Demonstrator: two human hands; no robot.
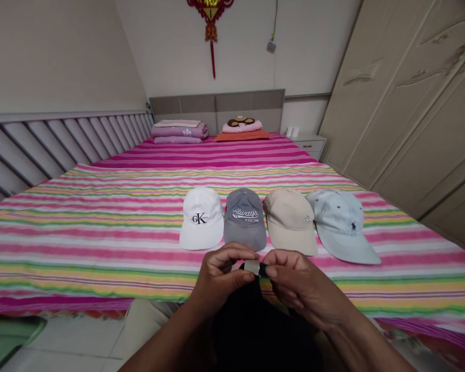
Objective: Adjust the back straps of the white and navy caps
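A black cap (263,330) hangs below my hands, close to my body, its lower part dark and hard to make out. Its strap runs through a silver metal buckle (251,266). My left hand (225,274) pinches the buckle between thumb and fingers. On the other side, my right hand (294,276) grips the dark strap (263,269) just beside the buckle. Beyond my hands, caps lie in a row: a white cap (202,219), a grey cap (245,219), a beige cap (290,222) and a light blue cap (343,225).
The caps rest on a bed with a striped sheet (101,222). Folded purple bedding (180,132) and a pink pillow (242,125) sit by the headboard (186,106). A wardrobe (422,103) stands right, a railing (62,139) left, a green stool (19,330) lower left.
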